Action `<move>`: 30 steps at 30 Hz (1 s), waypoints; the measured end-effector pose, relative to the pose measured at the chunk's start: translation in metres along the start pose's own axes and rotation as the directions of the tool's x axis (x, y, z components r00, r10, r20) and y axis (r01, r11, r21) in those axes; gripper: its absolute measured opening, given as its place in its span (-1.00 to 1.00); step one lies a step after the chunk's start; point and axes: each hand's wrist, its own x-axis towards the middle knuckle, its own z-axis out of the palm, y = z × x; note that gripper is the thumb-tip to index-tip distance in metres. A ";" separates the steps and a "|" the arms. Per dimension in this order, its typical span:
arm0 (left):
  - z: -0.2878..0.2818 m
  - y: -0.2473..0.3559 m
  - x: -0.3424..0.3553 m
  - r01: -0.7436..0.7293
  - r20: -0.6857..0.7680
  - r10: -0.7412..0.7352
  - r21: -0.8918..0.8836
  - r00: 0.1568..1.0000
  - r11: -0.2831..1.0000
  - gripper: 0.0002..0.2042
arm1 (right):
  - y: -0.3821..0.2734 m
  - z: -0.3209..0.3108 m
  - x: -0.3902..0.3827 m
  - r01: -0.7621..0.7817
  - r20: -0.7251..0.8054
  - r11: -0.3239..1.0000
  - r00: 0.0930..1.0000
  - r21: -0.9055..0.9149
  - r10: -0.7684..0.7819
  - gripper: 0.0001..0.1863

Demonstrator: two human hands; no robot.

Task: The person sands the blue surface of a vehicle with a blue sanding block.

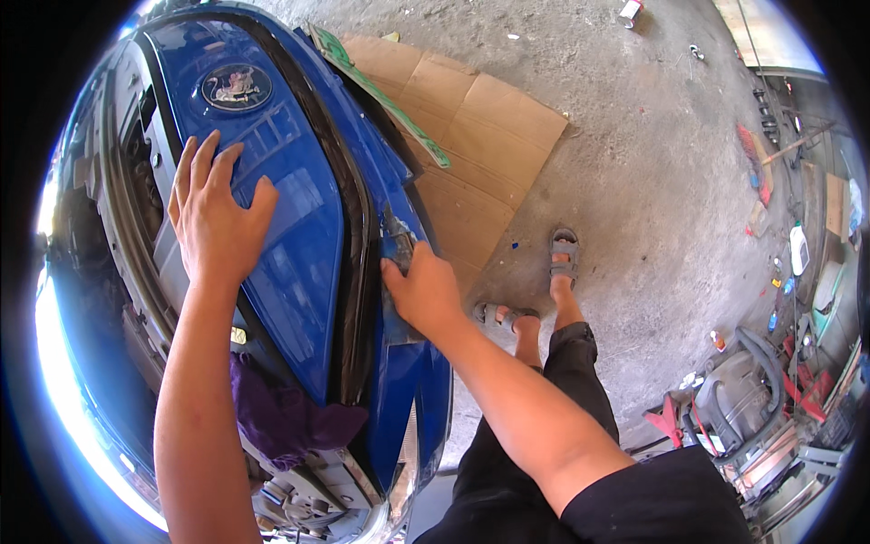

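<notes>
My left hand point(216, 213) lies with its fingers spread over the blue painted front panel point(294, 263) of a vehicle, just below the round emblem point(236, 87). It holds nothing. On the blue edge strip right of the black trim point(349, 227), my right hand point(424, 290) is closed, thumb out, around a dark grey flat piece point(399, 238). Most of that piece is hidden by the fingers, so its kind is unclear. Just below the hand a dull grey patch point(394, 317) shows on the blue strip.
A purple cloth point(285, 412) hangs at the panel's lower end. Flattened cardboard point(489, 136) covers part of the concrete floor, with a green-and-white plate point(381, 95) above it. Tools and a grey machine with a hose point(734, 390) crowd the right side. My sandalled feet point(564, 258) stand beside the vehicle.
</notes>
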 end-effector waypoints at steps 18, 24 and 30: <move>0.005 0.006 0.005 0.007 0.030 -0.007 0.008 1.000 1.000 -0.46 | 0.005 -0.009 0.069 0.071 -0.063 0.997 0.996 0.032 -0.069 -0.59; 0.003 0.001 0.002 0.006 -0.019 -0.006 0.023 1.000 1.000 -0.48 | 0.011 -0.010 0.007 0.075 0.059 0.989 0.995 0.130 -0.084 -0.56; 0.009 0.004 0.002 0.010 -0.024 -0.011 -0.029 1.000 1.000 -0.48 | 0.008 -0.014 0.038 0.097 0.027 0.986 0.994 0.133 -0.102 -0.57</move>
